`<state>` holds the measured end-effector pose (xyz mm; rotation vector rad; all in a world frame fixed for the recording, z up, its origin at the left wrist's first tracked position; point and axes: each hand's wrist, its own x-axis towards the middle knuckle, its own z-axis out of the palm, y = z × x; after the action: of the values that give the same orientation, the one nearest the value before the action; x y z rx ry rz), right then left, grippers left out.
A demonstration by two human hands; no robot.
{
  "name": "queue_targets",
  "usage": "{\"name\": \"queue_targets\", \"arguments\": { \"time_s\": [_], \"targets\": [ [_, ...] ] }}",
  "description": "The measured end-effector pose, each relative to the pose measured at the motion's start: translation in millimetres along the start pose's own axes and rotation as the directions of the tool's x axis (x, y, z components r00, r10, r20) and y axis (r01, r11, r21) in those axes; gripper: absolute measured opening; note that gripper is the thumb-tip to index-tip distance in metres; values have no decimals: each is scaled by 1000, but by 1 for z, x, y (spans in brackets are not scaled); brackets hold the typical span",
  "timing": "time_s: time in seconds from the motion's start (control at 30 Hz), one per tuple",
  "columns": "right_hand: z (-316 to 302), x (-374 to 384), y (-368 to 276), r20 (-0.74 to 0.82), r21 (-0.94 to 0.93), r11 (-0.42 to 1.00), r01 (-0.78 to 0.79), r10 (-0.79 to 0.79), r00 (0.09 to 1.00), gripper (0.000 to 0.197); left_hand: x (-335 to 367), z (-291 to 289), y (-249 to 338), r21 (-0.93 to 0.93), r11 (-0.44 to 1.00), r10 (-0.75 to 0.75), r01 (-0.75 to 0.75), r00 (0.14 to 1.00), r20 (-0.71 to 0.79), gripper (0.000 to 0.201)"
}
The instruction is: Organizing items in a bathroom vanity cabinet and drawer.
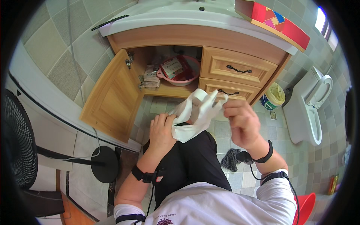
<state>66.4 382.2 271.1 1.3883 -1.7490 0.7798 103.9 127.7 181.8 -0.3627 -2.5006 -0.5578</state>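
A white bag [193, 125], crumpled and partly opened out, is held above my black-trousered lap. My left hand [162, 133] grips its near left side, fingers closed over the material. At its upper right corner, my right hand [243, 122] pinches a strip of the white material between thumb and fingers. Whatever the bag may contain is hidden. In front of me, the cabinet's left compartment holds a pink basin [180, 82] with a red package [183, 69] in it. Small clear packets [151, 78] lie beside the basin.
The wooden cabinet door [112, 99] stands open at my left, near a black fan [17, 138]. A red box [275, 20] rests on the sink's right edge. Farther right are a lined bucket [273, 96] and a toilet [309, 108]. A dark cloth [231, 160] lies on the floor.
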Motion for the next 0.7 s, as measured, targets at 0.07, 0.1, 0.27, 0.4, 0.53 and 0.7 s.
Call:
{"name": "queue_targets", "arguments": {
  "time_s": [0.07, 0.1, 0.27, 0.4, 0.53, 0.7],
  "targets": [
    [-4, 0, -8, -186, 365, 901, -233, 316, 930, 23, -8, 5, -6, 10, 1000, 11, -11, 1000, 5, 40],
    [-12, 2, -9, -205, 363, 897, -251, 340, 918, 25, -10, 6, -7, 13, 1000, 22, -22, 1000, 10, 41],
    [-22, 29, -12, 219, 66, 973, -220, 201, 955, 41, -9, 6, -4, -20, 1000, 13, -14, 1000, -18, 33],
    [4, 17, -11, 327, -265, 962, -63, 151, 933, 34, -8, 6, -1, -21, 998, 55, -56, 998, -43, 29],
    [-8, 18, -15, 227, -58, 994, -88, 99, 969, 31, -8, 0, 2, -45, 999, 26, -27, 1000, -17, 27],
    [-19, 4, -29, 564, 299, 833, -466, 240, 790, 45, -7, 9, 4, -303, 941, 159, -153, 987, -6, 28]
  ]
}}
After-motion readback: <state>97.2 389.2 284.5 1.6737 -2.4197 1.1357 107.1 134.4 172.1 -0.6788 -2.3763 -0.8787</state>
